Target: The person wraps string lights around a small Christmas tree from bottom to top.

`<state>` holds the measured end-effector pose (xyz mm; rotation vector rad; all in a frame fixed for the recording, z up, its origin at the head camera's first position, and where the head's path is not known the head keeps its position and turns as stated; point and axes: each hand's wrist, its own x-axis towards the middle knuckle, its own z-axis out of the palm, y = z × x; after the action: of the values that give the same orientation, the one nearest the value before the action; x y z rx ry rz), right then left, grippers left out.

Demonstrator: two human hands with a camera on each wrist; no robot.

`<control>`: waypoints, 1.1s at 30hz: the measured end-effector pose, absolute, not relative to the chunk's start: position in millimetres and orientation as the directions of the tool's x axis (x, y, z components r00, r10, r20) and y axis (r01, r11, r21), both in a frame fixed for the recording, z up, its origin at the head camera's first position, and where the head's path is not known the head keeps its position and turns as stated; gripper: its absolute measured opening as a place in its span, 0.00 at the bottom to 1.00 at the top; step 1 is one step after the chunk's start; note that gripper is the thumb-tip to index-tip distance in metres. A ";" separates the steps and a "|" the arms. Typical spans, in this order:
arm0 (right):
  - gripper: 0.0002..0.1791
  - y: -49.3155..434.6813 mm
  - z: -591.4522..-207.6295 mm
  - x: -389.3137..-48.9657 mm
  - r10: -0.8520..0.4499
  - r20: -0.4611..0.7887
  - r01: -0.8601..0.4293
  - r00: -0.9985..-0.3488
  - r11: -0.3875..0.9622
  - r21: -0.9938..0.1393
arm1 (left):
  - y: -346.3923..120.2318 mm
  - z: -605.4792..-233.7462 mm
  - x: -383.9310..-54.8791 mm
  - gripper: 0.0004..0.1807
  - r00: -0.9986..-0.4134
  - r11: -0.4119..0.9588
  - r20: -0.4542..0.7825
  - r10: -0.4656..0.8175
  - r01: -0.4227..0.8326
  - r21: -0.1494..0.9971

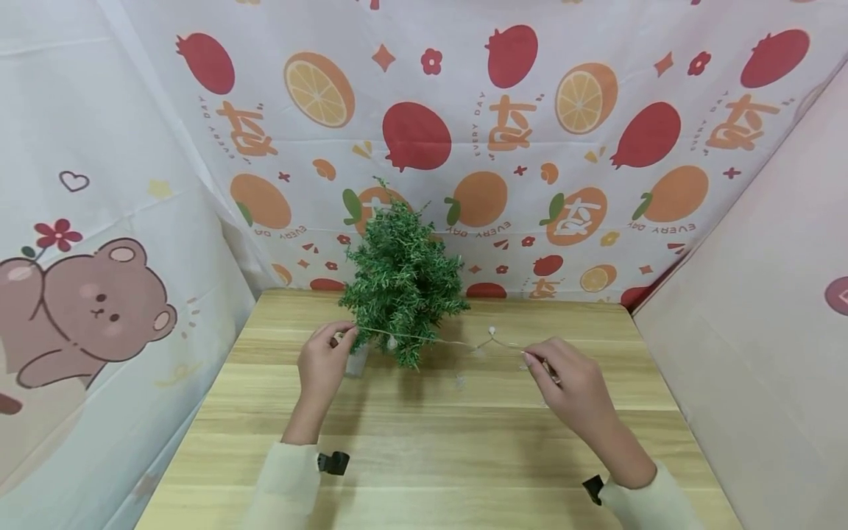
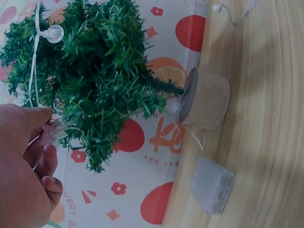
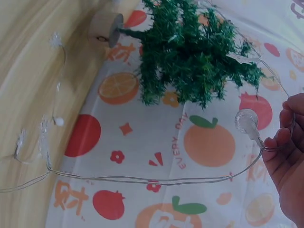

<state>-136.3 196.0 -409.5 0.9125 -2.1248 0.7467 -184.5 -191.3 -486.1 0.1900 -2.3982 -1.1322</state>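
A string of clear fairy lights (image 1: 457, 342) runs between both hands, in front of a small artificial Christmas tree (image 1: 404, 272). My left hand (image 1: 324, 361) pinches one stretch of it beside the tree's left side. In the left wrist view a clear pointed ornament (image 2: 53, 134) sits at those fingers, and a round clear bulb (image 2: 54, 34) dangles higher on the wire. To the right of the tree, my right hand (image 1: 573, 383) grips the wire with curled fingers, close to another round bulb (image 3: 246, 121). The tree stands on a round wooden base (image 2: 211, 99).
A translucent battery box (image 2: 212, 186) lies on the wooden table (image 1: 437, 449) near the tree base, with a wire leading from it. More of the light string (image 3: 57, 90) lies loose on the tabletop. A fruit-print cloth (image 1: 543, 221) hangs behind the table.
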 end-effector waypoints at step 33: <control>0.05 221.3 -415.3 -198.0 -0.190 0.715 -0.555 -0.672 0.768 -0.319 | -147.5 -496.7 -182.5 0.06 -0.773 0.722 0.538 -0.335 0.156 0.674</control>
<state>-198.0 221.3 -415.3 0.5528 -2.2729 0.6903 -182.5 -147.5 -496.7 0.1353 -2.2627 -0.9651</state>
